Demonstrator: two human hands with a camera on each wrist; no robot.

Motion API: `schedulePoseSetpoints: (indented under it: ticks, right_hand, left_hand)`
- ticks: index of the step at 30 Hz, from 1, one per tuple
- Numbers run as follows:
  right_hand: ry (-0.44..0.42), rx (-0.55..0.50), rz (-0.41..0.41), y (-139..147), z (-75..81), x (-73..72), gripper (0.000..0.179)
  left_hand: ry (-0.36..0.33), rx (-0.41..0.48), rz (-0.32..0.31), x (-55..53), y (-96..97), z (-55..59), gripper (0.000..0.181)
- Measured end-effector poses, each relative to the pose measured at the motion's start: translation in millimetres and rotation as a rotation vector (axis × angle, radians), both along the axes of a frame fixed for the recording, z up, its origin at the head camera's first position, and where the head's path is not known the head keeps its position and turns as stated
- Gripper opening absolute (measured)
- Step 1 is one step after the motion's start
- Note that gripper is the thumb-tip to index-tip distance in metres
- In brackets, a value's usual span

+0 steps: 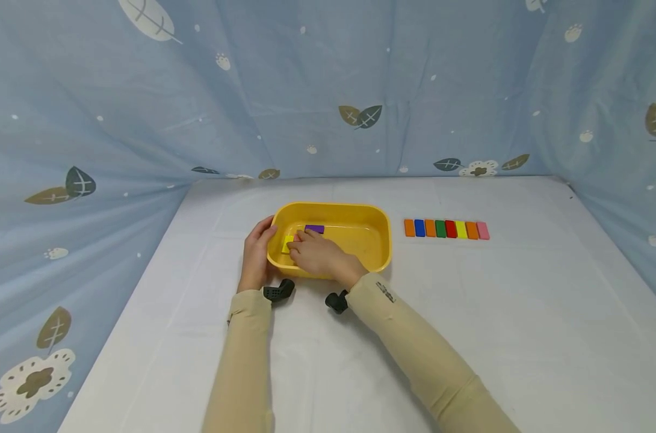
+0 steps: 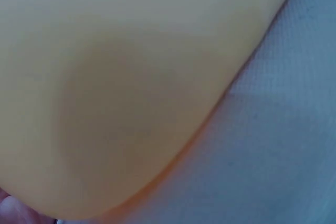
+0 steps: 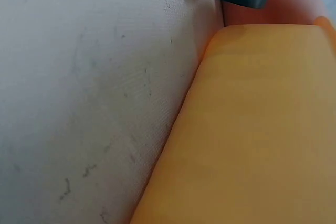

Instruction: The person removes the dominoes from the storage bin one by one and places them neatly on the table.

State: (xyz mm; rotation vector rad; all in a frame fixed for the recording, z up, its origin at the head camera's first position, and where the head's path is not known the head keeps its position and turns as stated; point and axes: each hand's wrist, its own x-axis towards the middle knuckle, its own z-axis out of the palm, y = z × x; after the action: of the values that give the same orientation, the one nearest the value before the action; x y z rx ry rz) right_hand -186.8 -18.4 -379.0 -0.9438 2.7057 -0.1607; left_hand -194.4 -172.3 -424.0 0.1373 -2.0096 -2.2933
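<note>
A yellow plastic basin (image 1: 360, 240) sits on the white-covered table. At its left end, my left hand (image 1: 256, 252) holds the wall, thumb at the rim. My right hand (image 1: 319, 252) reaches over the near rim, its thumb and forefinger pinching a small pink block (image 1: 297, 238) at the basin's left side. A yellow block (image 1: 287, 243) lies beside those fingertips, and a purple block (image 1: 315, 229) is by the far wall. Both wrist views are mostly filled by the outer basin wall (image 2: 131, 103); the right fingers are hidden there.
Right of the basin, a row of several coloured blocks (image 1: 440, 228) lies side by side: orange, blue, green, red, yellow and pink. A patterned blue cloth (image 1: 328, 90) hangs behind and along the sides. Each wrist carries a black device (image 1: 279, 291).
</note>
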Motion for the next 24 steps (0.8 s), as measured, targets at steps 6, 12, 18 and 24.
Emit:
schedulePoseSetpoints:
  ticks: [6,12,18,24]
  right_hand:
    - [0.029,0.046,-0.061,0.8,1.1,-0.4,0.043]
    - [0.022,0.023,-0.120,10.8,5.9,0.9,0.032]
    - [0.015,-0.018,-0.102,25.4,12.0,2.4,0.023]
    - [0.065,-0.097,-0.176,26.3,11.6,1.7,0.013]
  left_hand:
    - [-0.003,-0.006,-0.006,1.7,-0.1,-0.5,0.037]
    - [-0.004,-0.013,-0.005,1.7,1.1,-1.2,0.036]
    - [-0.006,-0.009,-0.012,7.3,3.4,10.9,0.037]
    - [-0.022,-0.038,-0.009,12.8,5.6,21.2,0.037]
